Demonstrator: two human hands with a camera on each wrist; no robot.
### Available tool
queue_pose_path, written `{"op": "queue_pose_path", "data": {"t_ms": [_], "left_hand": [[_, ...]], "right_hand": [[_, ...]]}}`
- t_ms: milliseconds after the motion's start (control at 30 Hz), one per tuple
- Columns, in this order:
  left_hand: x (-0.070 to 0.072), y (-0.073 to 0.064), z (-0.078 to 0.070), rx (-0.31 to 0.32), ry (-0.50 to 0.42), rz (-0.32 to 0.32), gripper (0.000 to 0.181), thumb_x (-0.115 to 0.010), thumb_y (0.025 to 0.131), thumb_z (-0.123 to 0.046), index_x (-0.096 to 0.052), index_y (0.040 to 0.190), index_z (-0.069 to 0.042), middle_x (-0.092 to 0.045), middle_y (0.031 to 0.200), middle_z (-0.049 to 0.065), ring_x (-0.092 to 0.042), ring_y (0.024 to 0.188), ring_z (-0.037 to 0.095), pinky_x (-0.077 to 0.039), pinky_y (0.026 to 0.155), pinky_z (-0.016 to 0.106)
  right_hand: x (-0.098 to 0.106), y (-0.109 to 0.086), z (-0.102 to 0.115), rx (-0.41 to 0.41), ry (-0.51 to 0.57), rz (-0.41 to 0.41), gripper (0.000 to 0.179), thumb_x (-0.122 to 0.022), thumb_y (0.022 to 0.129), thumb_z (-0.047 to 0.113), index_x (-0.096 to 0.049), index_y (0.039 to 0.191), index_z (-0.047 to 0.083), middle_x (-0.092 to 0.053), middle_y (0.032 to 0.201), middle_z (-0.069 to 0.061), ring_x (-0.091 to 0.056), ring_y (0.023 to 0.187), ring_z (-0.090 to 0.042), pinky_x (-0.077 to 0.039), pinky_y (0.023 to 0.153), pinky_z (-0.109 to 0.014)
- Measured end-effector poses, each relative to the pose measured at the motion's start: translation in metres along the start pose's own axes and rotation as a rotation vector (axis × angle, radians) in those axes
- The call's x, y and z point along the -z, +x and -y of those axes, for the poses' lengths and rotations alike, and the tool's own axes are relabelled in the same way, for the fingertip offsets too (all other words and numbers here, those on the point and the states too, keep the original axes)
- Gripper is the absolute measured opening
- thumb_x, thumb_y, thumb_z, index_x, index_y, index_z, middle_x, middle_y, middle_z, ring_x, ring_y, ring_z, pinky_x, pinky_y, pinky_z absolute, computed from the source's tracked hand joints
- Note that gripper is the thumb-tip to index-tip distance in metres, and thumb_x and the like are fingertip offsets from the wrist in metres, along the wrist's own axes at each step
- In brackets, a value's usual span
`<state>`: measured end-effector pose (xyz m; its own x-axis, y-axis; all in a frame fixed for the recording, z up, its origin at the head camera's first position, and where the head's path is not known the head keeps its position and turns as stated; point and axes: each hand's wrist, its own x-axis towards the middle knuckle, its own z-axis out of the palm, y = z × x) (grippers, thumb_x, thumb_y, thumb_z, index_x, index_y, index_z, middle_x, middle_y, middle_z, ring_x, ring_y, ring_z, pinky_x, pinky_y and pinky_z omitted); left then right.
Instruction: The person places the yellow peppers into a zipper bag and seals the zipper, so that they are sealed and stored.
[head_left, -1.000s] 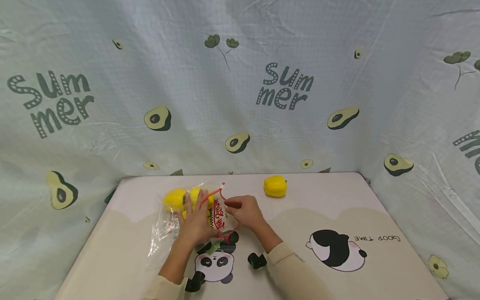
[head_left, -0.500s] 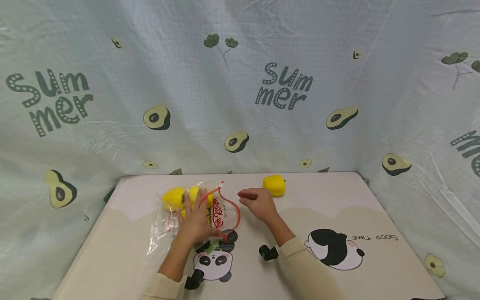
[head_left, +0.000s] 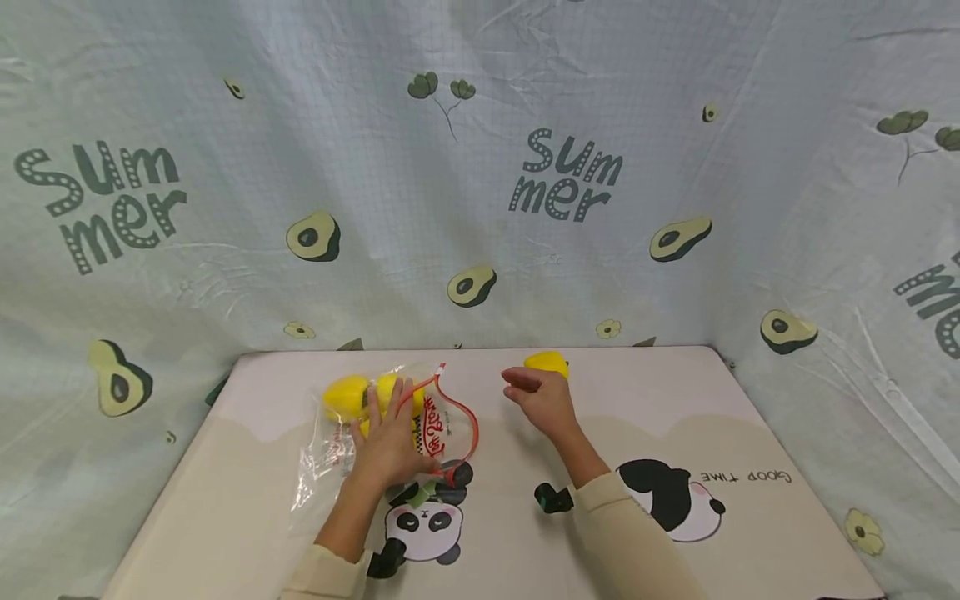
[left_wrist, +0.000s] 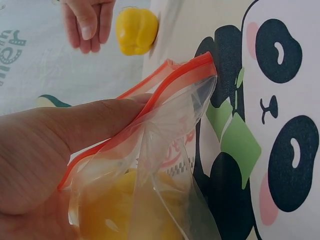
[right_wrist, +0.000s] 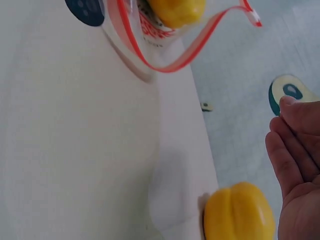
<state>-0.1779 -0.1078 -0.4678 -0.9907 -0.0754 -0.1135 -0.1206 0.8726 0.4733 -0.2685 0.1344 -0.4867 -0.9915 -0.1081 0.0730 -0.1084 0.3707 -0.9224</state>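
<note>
My left hand [head_left: 386, 454] holds a clear zip bag [head_left: 450, 429] with a red zip edge. Its thumb [left_wrist: 107, 117] lies along that edge in the left wrist view, while the other fingers spread over the bag in the head view. Yellow bell peppers [head_left: 347, 397] show through the plastic, partly covered by the hand. The bag's mouth gapes toward the right. My right hand [head_left: 546, 404], fingers loosely bent and holding nothing, hovers in front of a loose yellow bell pepper [head_left: 547, 362]. In the right wrist view that pepper [right_wrist: 239, 212] rests on the table just beside the hand.
A pale table cover [head_left: 495, 533] with printed pandas lies beneath everything. Behind the table's back edge hangs a light curtain [head_left: 390, 275] with avocado prints. Dark wrist-camera mounts [head_left: 553, 498] stick out from both wrists.
My right hand has let go of the bag's red edge and moved right and away from me, toward the loose bell pepper, now partly covering it. The left hand stays on the bag.
</note>
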Motion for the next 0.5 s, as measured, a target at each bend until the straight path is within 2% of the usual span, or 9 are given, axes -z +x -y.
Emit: {"op": "queue_pose_path", "data": {"t_ms": [167,333,500], "left_hand": [[0.002,0.000,0.000,0.003,-0.002,0.001,0.124,-0.097,0.069,-0.031,-0.023,0.167,-0.010,-0.002,0.178,0.010,0.015,0.161,0.047,0.005,0.120,0.079],[0.001,0.000,0.000,0.007,0.009,0.004,0.123,-0.096,0.069,-0.031,-0.024,0.166,-0.010,-0.002,0.178,0.009,0.014,0.161,0.047,0.005,0.120,0.080],[0.000,-0.001,0.000,0.002,0.014,0.003,0.120,-0.096,0.069,-0.031,-0.028,0.165,-0.009,-0.003,0.178,0.010,0.013,0.161,0.047,0.004,0.120,0.080]], "right_hand": [[0.010,0.004,-0.004,0.025,0.017,-0.063,0.029,-0.078,0.092,0.007,-0.078,0.121,0.008,-0.079,0.120,-0.011,-0.075,0.113,-0.029,-0.063,0.093,-0.032],[0.021,0.005,-0.008,0.028,0.008,-0.087,0.031,-0.079,0.091,0.007,-0.078,0.122,0.007,-0.078,0.121,-0.013,-0.075,0.115,-0.029,-0.062,0.094,-0.031],[0.030,0.009,-0.010,0.069,-0.003,-0.138,0.032,-0.080,0.087,0.001,-0.078,0.119,0.003,-0.079,0.119,-0.016,-0.075,0.115,-0.031,-0.060,0.100,-0.039]]}}
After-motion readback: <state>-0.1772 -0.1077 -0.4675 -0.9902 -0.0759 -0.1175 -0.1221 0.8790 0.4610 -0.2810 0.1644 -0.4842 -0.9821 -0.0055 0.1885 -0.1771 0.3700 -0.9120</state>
